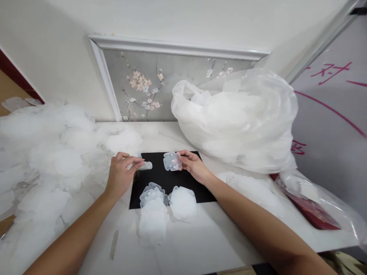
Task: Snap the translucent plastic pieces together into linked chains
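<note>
My left hand (122, 172) pinches a small translucent plastic piece (147, 165) by its end, over the left side of a black mat (160, 177). In my right hand (192, 164) is a flat, translucent plastic piece (171, 161) with rounded corner tabs, held upright by its right edge above the mat. Toward me lie two stacks of similar pieces: a left stack (153, 221) fanned out at its top, and a neater right stack (182, 202). Both overlap the mat's front edge. The exact kind of these pieces cannot be made out.
A big heap of whitish translucent pieces (51, 160) covers the left side of the table. At the back right stands a full clear plastic bag (235, 118). Another bag lies on a red item (312, 212) at the right. A thin strip (114, 244) rests near the front.
</note>
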`<state>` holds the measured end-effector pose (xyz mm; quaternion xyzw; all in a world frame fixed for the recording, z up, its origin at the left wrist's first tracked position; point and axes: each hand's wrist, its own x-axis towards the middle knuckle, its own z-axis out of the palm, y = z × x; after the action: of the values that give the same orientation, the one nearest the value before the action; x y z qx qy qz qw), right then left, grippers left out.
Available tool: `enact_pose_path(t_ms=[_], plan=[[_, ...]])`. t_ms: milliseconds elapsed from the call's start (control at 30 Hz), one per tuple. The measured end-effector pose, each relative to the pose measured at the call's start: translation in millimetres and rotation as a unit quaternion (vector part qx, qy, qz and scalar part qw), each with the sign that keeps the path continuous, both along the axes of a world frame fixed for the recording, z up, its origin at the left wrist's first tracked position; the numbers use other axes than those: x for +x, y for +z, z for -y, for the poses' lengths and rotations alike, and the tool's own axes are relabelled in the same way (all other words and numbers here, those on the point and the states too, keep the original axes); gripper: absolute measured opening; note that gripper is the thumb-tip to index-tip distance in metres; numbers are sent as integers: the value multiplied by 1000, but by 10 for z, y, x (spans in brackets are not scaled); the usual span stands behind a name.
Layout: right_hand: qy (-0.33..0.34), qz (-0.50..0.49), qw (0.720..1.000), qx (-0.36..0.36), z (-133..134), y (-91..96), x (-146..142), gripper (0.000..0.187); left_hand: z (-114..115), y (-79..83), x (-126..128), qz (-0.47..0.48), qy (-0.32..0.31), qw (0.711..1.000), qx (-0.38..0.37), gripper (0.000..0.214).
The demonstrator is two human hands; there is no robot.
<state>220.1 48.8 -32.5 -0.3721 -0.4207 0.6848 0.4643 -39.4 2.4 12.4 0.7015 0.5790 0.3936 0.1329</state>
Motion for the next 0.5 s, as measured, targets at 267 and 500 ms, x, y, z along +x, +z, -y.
enact_pose_path(t_ms=[267,500], plan=[[40,-1,999,-4,49,83,20,33,59,119,65,273,-22,931,-242,41],[86,45,995,1,102,201,97,32,78,128,110,297,-94,899,-309,36]])
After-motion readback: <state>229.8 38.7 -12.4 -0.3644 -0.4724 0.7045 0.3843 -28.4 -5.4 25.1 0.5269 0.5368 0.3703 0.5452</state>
